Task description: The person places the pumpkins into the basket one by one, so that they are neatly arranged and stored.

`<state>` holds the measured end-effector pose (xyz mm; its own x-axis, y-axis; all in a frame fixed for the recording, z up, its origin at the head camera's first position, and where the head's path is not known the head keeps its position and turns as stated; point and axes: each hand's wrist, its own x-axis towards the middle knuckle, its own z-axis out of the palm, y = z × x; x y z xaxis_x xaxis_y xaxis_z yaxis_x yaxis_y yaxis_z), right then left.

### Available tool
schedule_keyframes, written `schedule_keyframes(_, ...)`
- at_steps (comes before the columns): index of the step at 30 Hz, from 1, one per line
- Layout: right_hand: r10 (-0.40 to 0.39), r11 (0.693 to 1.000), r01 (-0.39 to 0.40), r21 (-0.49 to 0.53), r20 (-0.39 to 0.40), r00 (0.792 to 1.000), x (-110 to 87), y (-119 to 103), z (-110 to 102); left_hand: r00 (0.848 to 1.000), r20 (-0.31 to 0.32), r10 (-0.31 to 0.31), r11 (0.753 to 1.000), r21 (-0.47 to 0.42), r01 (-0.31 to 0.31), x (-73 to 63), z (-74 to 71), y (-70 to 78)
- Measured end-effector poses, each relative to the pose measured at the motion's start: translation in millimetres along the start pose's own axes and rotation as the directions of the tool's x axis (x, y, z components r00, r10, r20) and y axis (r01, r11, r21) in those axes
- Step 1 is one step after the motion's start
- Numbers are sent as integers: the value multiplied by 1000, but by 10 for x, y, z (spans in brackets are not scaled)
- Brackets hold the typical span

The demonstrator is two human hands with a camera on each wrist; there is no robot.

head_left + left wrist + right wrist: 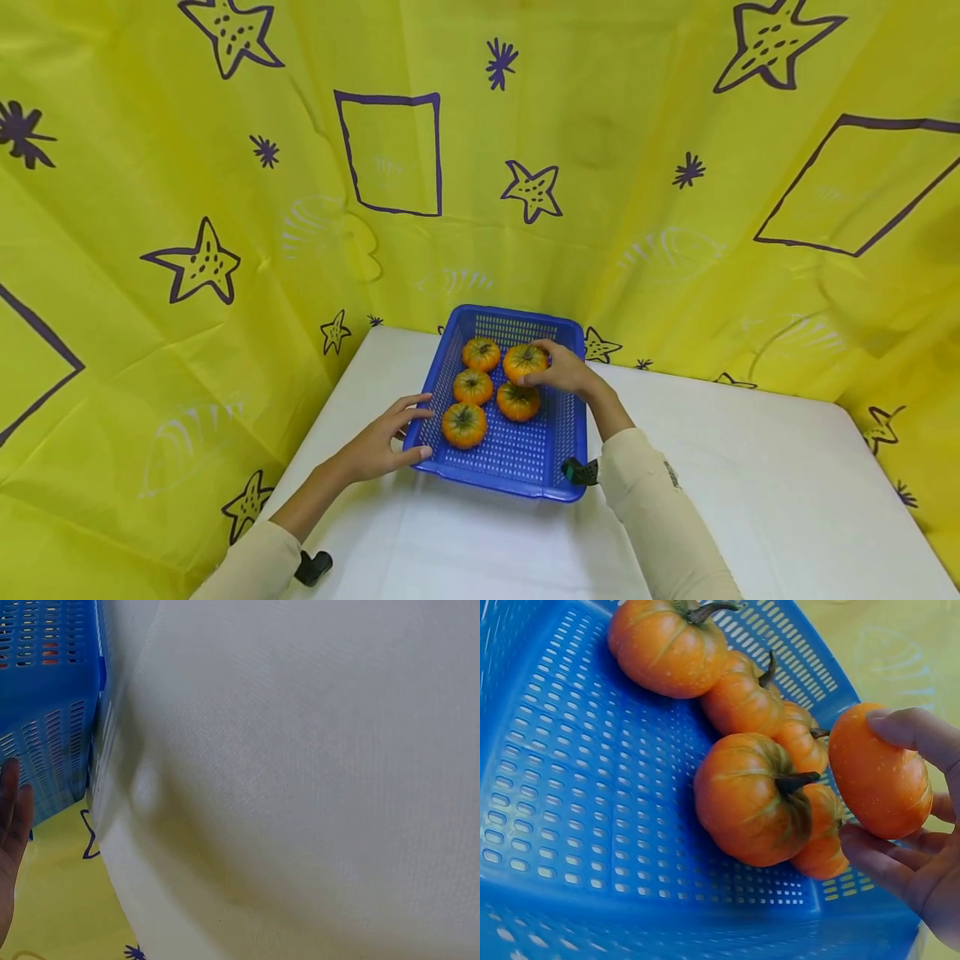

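My right hand [561,368] pinches a small orange pumpkin [881,776] between thumb and fingers. In the right wrist view the pumpkin is tilted on its side, held above the far part of a blue perforated plastic basket [498,487]. Several more small pumpkins with dark stems rest in the basket, among them a front-left one [464,426] and one [751,799] just below the held pumpkin. My left hand [386,442] is at the basket's left side, its fingers spread and relaxed. Its fingertips [9,776] lie against the outer wall; how firmly they touch I cannot tell.
The basket stands on a white-covered table [720,483], close to its back edge. A yellow cloth [465,250] with printed starfish hangs behind and along the sides. Dark wrist camera mounts [313,568] stick out beside both sleeves, the right one over the basket's rim.
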<state>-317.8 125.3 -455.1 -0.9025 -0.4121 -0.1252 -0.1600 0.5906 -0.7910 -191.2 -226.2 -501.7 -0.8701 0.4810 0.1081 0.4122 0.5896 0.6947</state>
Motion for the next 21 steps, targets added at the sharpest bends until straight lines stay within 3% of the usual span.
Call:
schedule_keyframes(8, 29, 999, -28, -33, 24, 999, 40, 17, 55, 1000, 3, 16, 1000, -8, -16, -9, -19, 29)
schedule_keyframes(21, 51, 997, -47, -56, 75, 996, 21, -33, 81, 1000, 9, -26, 1000, 4, 26, -8, -2, 42)
